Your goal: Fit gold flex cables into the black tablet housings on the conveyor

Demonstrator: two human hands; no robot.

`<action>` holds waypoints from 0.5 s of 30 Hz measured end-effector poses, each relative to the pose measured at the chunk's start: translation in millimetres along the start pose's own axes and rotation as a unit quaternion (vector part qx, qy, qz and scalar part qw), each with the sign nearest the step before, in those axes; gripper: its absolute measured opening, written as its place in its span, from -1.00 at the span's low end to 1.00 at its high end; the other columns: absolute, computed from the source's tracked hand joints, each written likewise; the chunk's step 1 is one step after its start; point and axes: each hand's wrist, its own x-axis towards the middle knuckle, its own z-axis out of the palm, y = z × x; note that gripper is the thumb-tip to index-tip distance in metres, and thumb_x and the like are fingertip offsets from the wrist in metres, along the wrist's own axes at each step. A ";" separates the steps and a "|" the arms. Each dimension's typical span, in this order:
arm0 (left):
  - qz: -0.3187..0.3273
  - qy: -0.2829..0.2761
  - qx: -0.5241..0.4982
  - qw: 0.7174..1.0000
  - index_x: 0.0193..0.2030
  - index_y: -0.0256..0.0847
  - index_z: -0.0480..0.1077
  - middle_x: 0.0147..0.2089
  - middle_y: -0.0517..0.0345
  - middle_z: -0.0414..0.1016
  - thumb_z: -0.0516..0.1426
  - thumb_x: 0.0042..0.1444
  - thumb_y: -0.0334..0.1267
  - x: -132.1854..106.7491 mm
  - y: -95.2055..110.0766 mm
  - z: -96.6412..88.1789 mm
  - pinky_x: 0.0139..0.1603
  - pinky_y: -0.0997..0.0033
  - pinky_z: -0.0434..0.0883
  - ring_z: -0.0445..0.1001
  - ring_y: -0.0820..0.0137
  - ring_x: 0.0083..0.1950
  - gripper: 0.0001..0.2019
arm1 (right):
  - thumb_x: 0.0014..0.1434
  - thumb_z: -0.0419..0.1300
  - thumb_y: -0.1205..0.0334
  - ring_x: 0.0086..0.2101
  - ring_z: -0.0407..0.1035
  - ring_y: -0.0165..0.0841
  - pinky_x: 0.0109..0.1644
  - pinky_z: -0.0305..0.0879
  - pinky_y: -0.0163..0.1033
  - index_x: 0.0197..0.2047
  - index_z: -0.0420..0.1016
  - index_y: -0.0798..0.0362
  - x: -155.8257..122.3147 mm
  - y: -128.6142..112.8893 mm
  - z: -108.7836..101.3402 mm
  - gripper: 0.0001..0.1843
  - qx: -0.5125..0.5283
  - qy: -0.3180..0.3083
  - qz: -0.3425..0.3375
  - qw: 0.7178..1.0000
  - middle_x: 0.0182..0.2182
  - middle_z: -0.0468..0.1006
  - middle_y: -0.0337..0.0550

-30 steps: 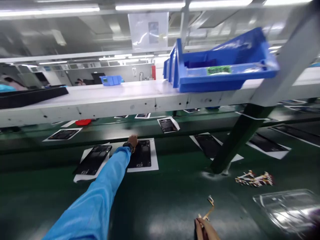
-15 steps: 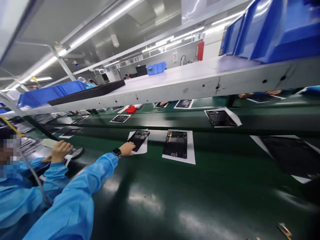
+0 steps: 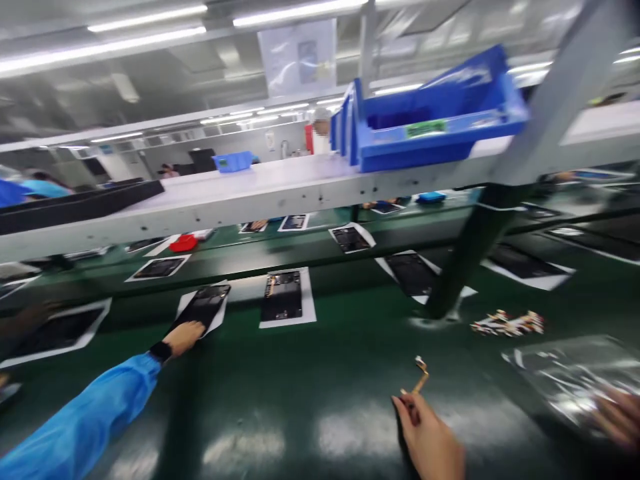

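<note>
At the left, my left hand (image 3: 185,338), with a dark watch on the wrist, grips the near edge of a black tablet shell (image 3: 205,308) lying askew on a white sheet (image 3: 219,319). My right hand (image 3: 431,437) is low in the picture, thumb and fingers pinching a small golden flex cable (image 3: 421,379) above the green surface. Right of my left hand, a second tablet shell (image 3: 283,298) with exposed golden and dark parts rests on its own white sheet (image 3: 309,300).
A pile of small flex cables (image 3: 507,323) lies beyond a grey post (image 3: 465,247). Clear plastic packaging (image 3: 565,373) is at the right, with another person's blurred hand (image 3: 620,417) over it. Blue bins (image 3: 415,143) stand on the overhead shelf (image 3: 300,190). Further tablet shells (image 3: 413,273) line the bench.
The view has swung right, bringing my right hand with the flex cable, the cable pile and the post into sight. My left hand stays at the same tablet shell.
</note>
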 end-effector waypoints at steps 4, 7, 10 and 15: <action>0.042 -0.010 0.051 0.998 -0.38 -0.20 0.29 -0.37 0.19 0.45 0.07 0.05 -0.34 19.1 4.5 -9.1 -0.25 0.38 0.42 0.48 0.34 -0.33 -0.98 | 0.09 0.12 -0.11 -0.59 0.45 -0.12 -0.63 0.15 -0.14 -0.42 0.51 -0.23 1.0 -8.2 -4.1 -0.76 -0.006 0.015 -0.030 0.999 -0.57 0.54 -0.13; 0.056 -0.009 0.070 0.996 -0.32 -0.18 0.27 -0.31 0.16 0.44 -0.05 0.11 -0.40 11.5 28.9 -16.1 -0.25 0.40 0.39 0.48 0.34 -0.32 -0.89 | 0.15 0.07 -0.12 -0.59 0.44 -0.13 -0.61 0.18 -0.15 -0.39 0.52 -0.20 -2.5 -7.4 -7.0 -0.71 -0.029 0.009 -0.031 0.999 -0.57 0.53 -0.15; 0.093 -0.023 0.081 0.992 -0.21 -0.20 0.32 -0.25 0.09 0.44 -0.04 0.16 -0.44 -27.8 83.9 -12.0 -0.29 0.42 0.36 0.47 0.34 -0.33 -0.84 | 0.18 0.02 -0.15 -0.59 0.43 -0.16 -0.59 0.16 -0.18 -0.35 0.54 -0.12 -4.9 -4.9 -9.1 -0.62 -0.048 0.006 -0.028 0.998 -0.57 0.52 -0.13; 0.341 -0.033 0.121 0.932 -0.16 -0.24 0.37 -0.28 -0.03 0.45 0.09 0.11 -0.46 -130.5 215.6 37.8 -0.48 0.34 0.33 0.46 0.25 -0.40 -0.84 | 0.21 -0.08 -0.26 -0.60 0.40 -0.21 -0.55 0.10 -0.23 -0.29 0.57 0.02 -5.4 -3.7 -10.1 -0.41 -0.076 0.002 -0.024 0.997 -0.57 0.51 -0.12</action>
